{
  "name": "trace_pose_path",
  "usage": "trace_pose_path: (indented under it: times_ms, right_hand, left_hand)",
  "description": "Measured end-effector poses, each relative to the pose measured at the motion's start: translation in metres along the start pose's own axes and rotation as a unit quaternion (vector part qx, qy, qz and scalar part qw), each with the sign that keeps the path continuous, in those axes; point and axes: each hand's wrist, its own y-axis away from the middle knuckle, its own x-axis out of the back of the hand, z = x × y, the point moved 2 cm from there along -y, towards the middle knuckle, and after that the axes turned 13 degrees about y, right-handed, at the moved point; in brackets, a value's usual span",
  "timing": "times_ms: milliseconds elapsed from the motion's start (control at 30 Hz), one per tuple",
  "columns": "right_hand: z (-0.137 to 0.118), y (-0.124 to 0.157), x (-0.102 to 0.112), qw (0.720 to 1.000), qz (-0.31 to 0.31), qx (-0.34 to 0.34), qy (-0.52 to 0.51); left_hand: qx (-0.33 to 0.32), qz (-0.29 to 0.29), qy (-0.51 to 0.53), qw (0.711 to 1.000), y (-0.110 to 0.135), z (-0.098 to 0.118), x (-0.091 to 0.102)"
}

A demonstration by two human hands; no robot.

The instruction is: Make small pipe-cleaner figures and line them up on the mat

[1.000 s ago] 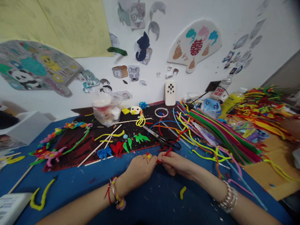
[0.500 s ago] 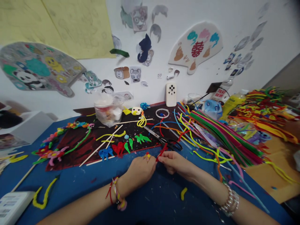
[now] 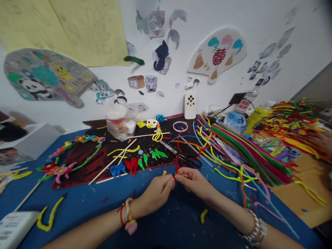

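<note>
Over the blue table cover [image 3: 166,221], my left hand [image 3: 157,193] and my right hand [image 3: 192,180] meet fingertip to fingertip. Both pinch a short red pipe cleaner [image 3: 176,166] that sticks up between them. A small yellow and red bit [image 3: 164,172] shows just above my left fingers; I cannot tell whether it is held. Black-handled scissors [image 3: 185,158] lie right behind my hands. Small folded pipe-cleaner shapes in blue [image 3: 116,169], red [image 3: 131,163] and green [image 3: 155,153] lie on the dark mat [image 3: 85,166] to the left.
A thick heap of coloured pipe cleaners [image 3: 243,152] fills the right side. A plastic tub [image 3: 120,121] stands at the back, a flower garland [image 3: 64,155] and wooden sticks [image 3: 114,162] lie at left. Another person's hand [image 3: 323,141] shows at the right edge.
The red pipe cleaner has swung from lying low across my fingers to standing upright. My left hand has turned, its fingers now pinching at the stem's base. The view has shifted slightly.
</note>
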Motion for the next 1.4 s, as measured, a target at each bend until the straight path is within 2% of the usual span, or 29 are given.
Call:
trace_pose_path:
  times_ms: [67,133,200,233,267,300,367,400,433,467,567,633,700,767,867,933,1000,1033,1067,1100,1167,1200,1233,1267,1300,1367,1400]
  right_hand:
    - [-0.002,0.003,0.001,0.997,0.03,0.045,0.055]
    - [-0.006,0.007,0.002,0.988,0.062,0.087,0.114]
    - [-0.009,0.011,0.003,0.975,0.088,0.114,0.171]
    - [-0.009,0.012,0.003,0.97,0.096,0.121,0.19]
    - [-0.009,0.013,0.003,0.967,0.101,0.123,0.197]
    - [-0.008,0.012,0.003,0.969,0.102,0.119,0.192]
    - [-0.006,0.009,0.004,0.976,0.1,0.104,0.162]
    - [-0.004,0.007,0.004,0.98,0.1,0.094,0.143]
    - [-0.003,0.005,0.004,0.983,0.098,0.084,0.128]
    - [-0.002,0.003,0.004,0.986,0.096,0.074,0.115]
    - [0.0,0.0,0.002,0.991,0.084,0.048,0.088]
    - [0.001,0.0,0.0,0.994,0.074,0.034,0.068]
    - [0.0,0.0,-0.002,0.996,0.068,0.024,0.054]
    - [-0.001,0.001,-0.004,0.997,0.063,0.026,0.045]
    - [-0.004,0.003,-0.005,0.996,0.06,0.05,0.044]
    - [-0.005,0.005,-0.004,0.993,0.069,0.07,0.064]
    - [-0.007,0.008,-0.002,0.985,0.089,0.088,0.115]
    - [-0.007,0.009,0.0,0.978,0.101,0.101,0.151]
    - [-0.008,0.011,0.001,0.968,0.113,0.12,0.19]
    - [-0.009,0.013,0.002,0.956,0.123,0.142,0.227]
    - [-0.011,0.016,0.004,0.933,0.138,0.182,0.278]
    - [-0.011,0.016,0.004,0.928,0.144,0.189,0.288]
    - [-0.01,0.016,0.005,0.928,0.149,0.183,0.287]
    - [-0.009,0.015,0.005,0.934,0.155,0.166,0.276]
    - [-0.007,0.013,0.005,0.942,0.161,0.143,0.257]
    - [-0.005,0.009,0.004,0.96,0.167,0.101,0.201]
    - [-0.004,0.007,0.003,0.967,0.164,0.086,0.172]
  left_hand:
    - [0.068,-0.023,0.149,0.986,-0.001,0.0,-0.001]
    - [0.134,-0.074,0.302,0.941,-0.003,-0.001,-0.003]
    - [0.17,-0.13,0.384,0.898,-0.004,0.0,-0.004]
    - [0.173,-0.146,0.384,0.895,-0.004,0.0,-0.003]
    - [0.163,-0.145,0.353,0.91,-0.005,0.001,-0.001]
    - [0.139,-0.128,0.291,0.938,-0.005,0.001,0.001]
    - [0.059,-0.056,0.098,0.992,-0.006,0.003,0.008]
    - [0.011,-0.015,-0.014,1.0,-0.006,0.004,0.01]
    - [-0.036,0.016,-0.123,0.992,-0.005,0.005,0.012]
    - [-0.079,0.034,-0.222,0.971,-0.004,0.006,0.013]
    - [-0.206,0.039,-0.44,0.873,-0.001,0.005,0.011]
    - [-0.265,0.037,-0.512,0.817,0.001,0.003,0.009]
    - [-0.283,0.045,-0.534,0.795,0.002,0.001,0.008]
    - [-0.265,0.064,-0.523,0.808,0.002,-0.001,0.007]
    - [-0.21,0.079,-0.446,0.866,0.0,-0.003,0.006]
    - [-0.163,0.071,-0.338,0.924,-0.001,-0.001,0.007]
    - [-0.102,0.055,-0.18,0.977,-0.003,0.002,0.009]
    - [-0.061,0.038,-0.085,0.994,-0.004,0.004,0.011]
    - [-0.011,0.006,0.019,1.0,-0.005,0.006,0.011]
    - [0.042,-0.036,0.126,0.99,-0.005,0.008,0.011]
    - [0.128,-0.111,0.296,0.94,-0.006,0.011,0.01]
    - [0.15,-0.129,0.341,0.919,-0.006,0.012,0.009]
    - [0.156,-0.13,0.35,0.914,-0.007,0.013,0.009]
    - [0.144,-0.115,0.322,0.929,-0.007,0.014,0.01]
    - [0.115,-0.087,0.258,0.955,-0.008,0.015,0.011]
    - [0.014,-0.011,0.054,0.998,-0.008,0.017,0.015]
    - [-0.049,0.021,-0.065,0.996,-0.006,0.018,0.017]
